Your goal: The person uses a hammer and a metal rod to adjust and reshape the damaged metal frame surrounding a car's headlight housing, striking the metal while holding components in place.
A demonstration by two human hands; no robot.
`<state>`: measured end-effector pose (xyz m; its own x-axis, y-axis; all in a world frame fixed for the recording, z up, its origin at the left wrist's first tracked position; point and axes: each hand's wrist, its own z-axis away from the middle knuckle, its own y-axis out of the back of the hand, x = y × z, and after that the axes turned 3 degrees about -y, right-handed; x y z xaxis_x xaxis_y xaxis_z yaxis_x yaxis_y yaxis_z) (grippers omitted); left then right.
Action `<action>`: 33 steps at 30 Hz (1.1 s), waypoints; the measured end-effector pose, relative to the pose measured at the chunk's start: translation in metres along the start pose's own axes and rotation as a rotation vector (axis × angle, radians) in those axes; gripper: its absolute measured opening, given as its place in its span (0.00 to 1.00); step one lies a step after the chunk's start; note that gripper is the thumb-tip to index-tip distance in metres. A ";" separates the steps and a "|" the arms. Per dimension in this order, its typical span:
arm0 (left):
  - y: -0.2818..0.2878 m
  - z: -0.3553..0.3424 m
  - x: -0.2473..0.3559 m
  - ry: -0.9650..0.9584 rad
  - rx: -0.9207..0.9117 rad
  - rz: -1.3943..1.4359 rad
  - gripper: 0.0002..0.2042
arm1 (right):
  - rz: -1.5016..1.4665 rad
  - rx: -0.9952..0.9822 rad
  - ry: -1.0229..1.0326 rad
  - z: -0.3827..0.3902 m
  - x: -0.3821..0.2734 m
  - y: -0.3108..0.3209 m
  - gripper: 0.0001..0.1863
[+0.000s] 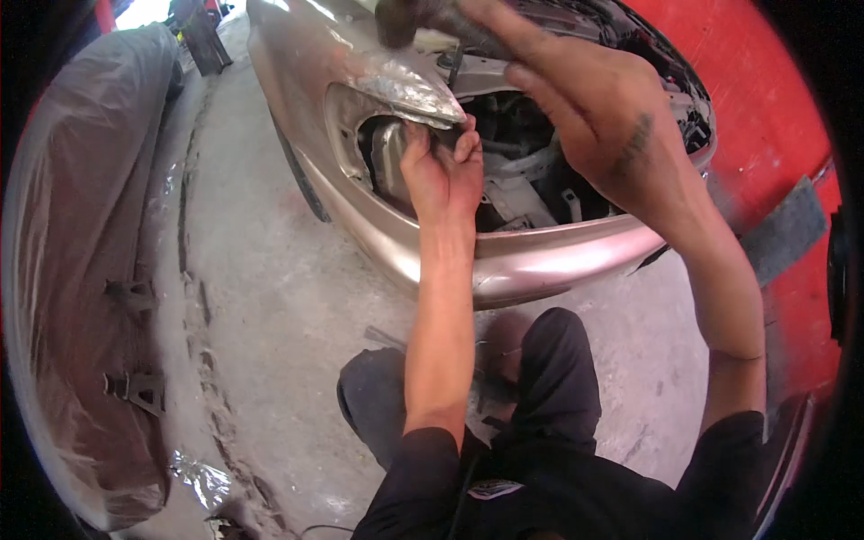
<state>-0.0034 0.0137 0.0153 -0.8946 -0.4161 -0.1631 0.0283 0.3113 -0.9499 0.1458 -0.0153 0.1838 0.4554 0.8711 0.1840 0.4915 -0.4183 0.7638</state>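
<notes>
In the head view, my left hand (441, 171) reaches up to the crumpled tip of a champagne fender (396, 85), fingers curled at its lower edge, partly hidden. My right hand (603, 112) is raised over the open front of the car and closed on what looks like a hammer (405, 22), its dark head blurred above the fender. Below both hands, an opening in the body shows dark inner parts and brackets (522, 198). The curved bumper (522, 265) runs beneath my forearms.
A plastic-covered long object (81, 252) with metal brackets lines the left side. Crumpled foil (202, 477) lies on the concrete floor (270, 360). A red wall (774, 108) and a grey panel (787, 229) are at the right. My knees sit below the bumper.
</notes>
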 end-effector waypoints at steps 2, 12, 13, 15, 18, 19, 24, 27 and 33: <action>-0.008 0.001 -0.015 0.006 0.086 -0.008 0.11 | 0.055 -0.051 -0.025 0.015 0.010 -0.007 0.32; -0.001 -0.005 -0.008 0.017 0.006 -0.051 0.14 | 0.012 -0.028 -0.061 0.014 0.015 -0.010 0.29; -0.004 -0.003 -0.008 -0.001 0.039 -0.066 0.14 | 0.033 -0.094 -0.071 0.014 0.013 -0.012 0.29; -0.010 0.002 -0.006 -0.043 0.102 -0.095 0.14 | -0.012 -0.170 -0.114 0.008 0.013 0.001 0.27; -0.003 0.000 -0.003 0.036 -0.021 -0.016 0.13 | -0.020 -0.053 -0.070 0.003 0.013 0.009 0.27; -0.004 0.002 -0.003 0.045 -0.031 -0.004 0.13 | -0.042 0.025 -0.053 0.003 0.009 0.009 0.26; -0.009 0.002 -0.006 0.008 0.063 -0.068 0.14 | 0.107 -0.165 -0.073 0.018 0.005 -0.006 0.29; -0.012 0.004 -0.004 -0.009 0.093 -0.117 0.14 | 0.058 -0.154 -0.117 0.012 0.008 0.003 0.30; -0.010 0.003 -0.002 0.060 0.084 -0.029 0.14 | 0.059 0.014 -0.060 0.014 0.008 -0.003 0.30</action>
<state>-0.0005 0.0086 0.0237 -0.9204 -0.3717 -0.1212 0.0368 0.2263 -0.9734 0.1585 -0.0108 0.1741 0.5276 0.8278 0.1905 0.4725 -0.4723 0.7441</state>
